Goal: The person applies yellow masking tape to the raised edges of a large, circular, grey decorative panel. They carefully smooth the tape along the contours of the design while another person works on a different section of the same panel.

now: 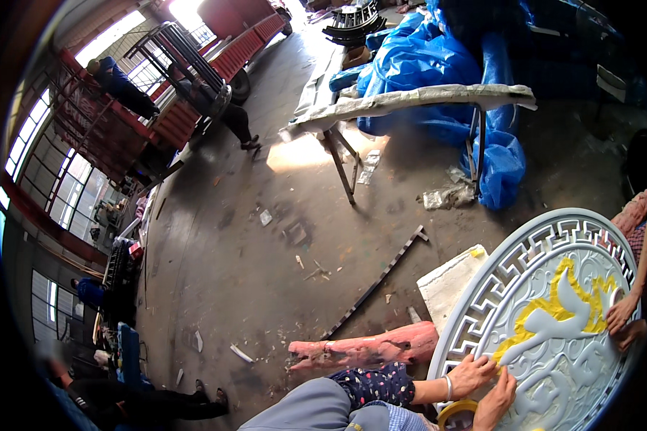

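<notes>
Lower left of the frame: 1 person (144,402) in dark clothing. Upper left: 1 red truck (176,123); 1 person in dark blue (122,87) was up on it, and 1 more person in dark clothing (233,121) stood beside it. Centre: 1 long dark bar (376,283), which lay slantwise on the floor (223,276). Lower centre: 1 long pink bundle (366,347). Upper right of centre: 1 pale trestle (410,103) on dark legs, with blue sheeting (428,61) heaped behind. Lower right: 1 white slab (449,282), partly behind the panel; 1 yellow-rimmed round item (451,407), kind unclear, near the wrists. Left hand (473,374), pale bracelet at wrist: fingers bent nearly closed, tips at the panel's face. Right hand (497,402): fingers curled, tips just beside the left's. Whether either gripped anything could not be told. Lower right: 1 round carved panel (550,328), pale grey, tilted, fretwork border, yellow layer (530,321) around a raised motif. Far right: 2 hands of a co-worker (623,314), at the panel's right edge.
</notes>
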